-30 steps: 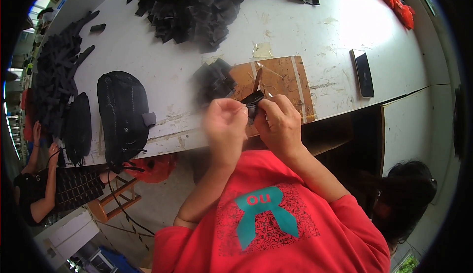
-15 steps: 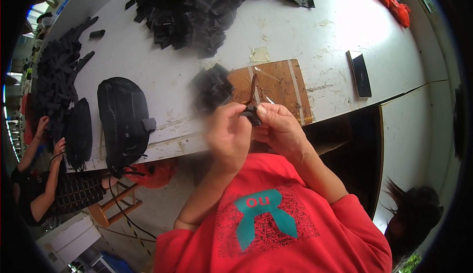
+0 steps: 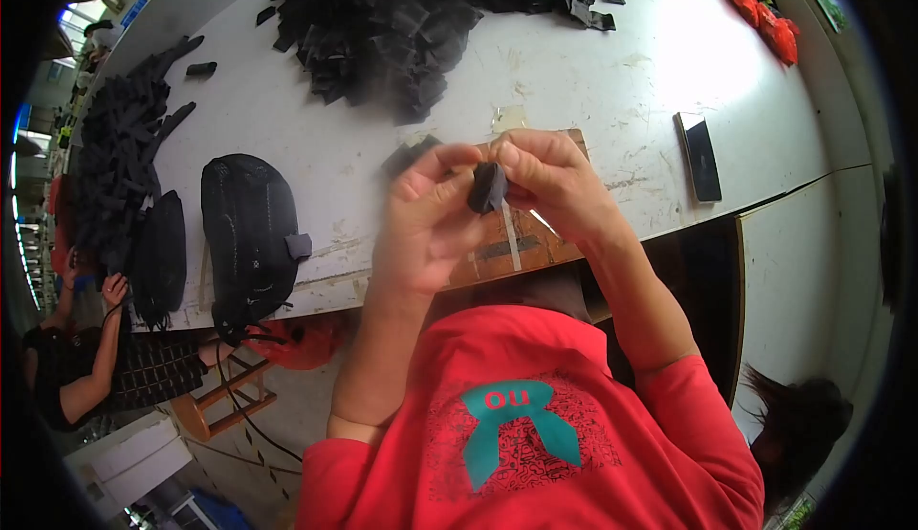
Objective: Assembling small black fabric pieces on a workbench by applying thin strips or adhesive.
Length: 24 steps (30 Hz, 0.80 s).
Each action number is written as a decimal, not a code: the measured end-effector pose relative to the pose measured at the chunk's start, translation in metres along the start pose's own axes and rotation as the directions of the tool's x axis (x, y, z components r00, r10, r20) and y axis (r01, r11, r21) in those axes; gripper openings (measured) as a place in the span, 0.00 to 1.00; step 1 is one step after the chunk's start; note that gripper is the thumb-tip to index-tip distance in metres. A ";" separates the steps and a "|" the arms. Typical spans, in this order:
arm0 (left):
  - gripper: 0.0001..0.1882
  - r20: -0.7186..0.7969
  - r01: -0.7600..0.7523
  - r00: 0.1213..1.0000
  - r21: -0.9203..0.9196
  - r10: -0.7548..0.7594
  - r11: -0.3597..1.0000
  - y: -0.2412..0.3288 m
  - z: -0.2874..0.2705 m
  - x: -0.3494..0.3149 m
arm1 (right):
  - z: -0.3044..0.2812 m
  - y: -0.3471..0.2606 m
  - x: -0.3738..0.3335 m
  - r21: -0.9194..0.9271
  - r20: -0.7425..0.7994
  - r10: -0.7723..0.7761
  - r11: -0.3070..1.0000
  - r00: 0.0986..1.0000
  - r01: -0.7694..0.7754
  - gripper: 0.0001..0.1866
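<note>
A: Left hand (image 3: 426, 229) raised above the near table edge, fingers curled, thumb and fingertips closed on the left side of a small black fabric piece (image 3: 487, 187).

B: Right hand (image 3: 555, 181) likewise clenched, thumb and forefinger pinching the same piece from the right and top. Piece held between the two sets of fingertips, hanging upright, lower end free below the pinch.

A: Position of piece: in the air, lifted toward the camera, in front of a brown wooden board (image 3: 516, 238) lying on the white worktable (image 3: 593, 71). Not touching board or table.

B: Board partly hidden behind both hands; pale strip visible on its surface. Exact shape of piece hard to tell, slightly blurred.

A: Surroundings: large heap of black fabric cut-outs (image 3: 411, 13) at the far side of the table, well apart from the hands. Oval black mesh panel (image 3: 251, 229) left of the hands with a small grey tab on its right edge; second dark panel (image 3: 161, 254) further left.

B: Dark phone (image 3: 701, 157) lying flat to the right of the board. Red items (image 3: 760, 4) at far right corner. Row of black pieces (image 3: 115, 157) along the left edge.

A: Another person (image 3: 86, 367) seated at lower left, hand raised near the table edge.
</note>
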<state>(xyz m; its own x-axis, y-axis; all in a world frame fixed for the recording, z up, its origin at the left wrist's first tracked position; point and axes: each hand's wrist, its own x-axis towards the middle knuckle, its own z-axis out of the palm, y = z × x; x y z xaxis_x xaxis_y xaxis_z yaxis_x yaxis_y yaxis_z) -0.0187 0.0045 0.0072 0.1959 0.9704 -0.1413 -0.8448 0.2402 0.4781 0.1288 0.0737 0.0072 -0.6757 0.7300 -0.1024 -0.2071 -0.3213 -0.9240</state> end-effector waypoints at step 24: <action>0.09 0.269 -0.511 0.803 0.769 0.532 0.384 0.001 0.025 0.004 | 0.011 -0.006 -0.026 -0.670 -0.001 -0.614 0.587 0.790 0.455 0.21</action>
<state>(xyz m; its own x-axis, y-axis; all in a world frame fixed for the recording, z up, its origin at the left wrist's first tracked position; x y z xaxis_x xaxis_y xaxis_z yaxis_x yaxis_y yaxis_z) -0.0065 0.0088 0.0288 -0.1580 0.9141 0.3734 -0.0422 -0.3841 0.9223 0.1399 0.0506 0.0192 -0.4060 0.7740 0.4859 0.0445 0.5478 -0.8355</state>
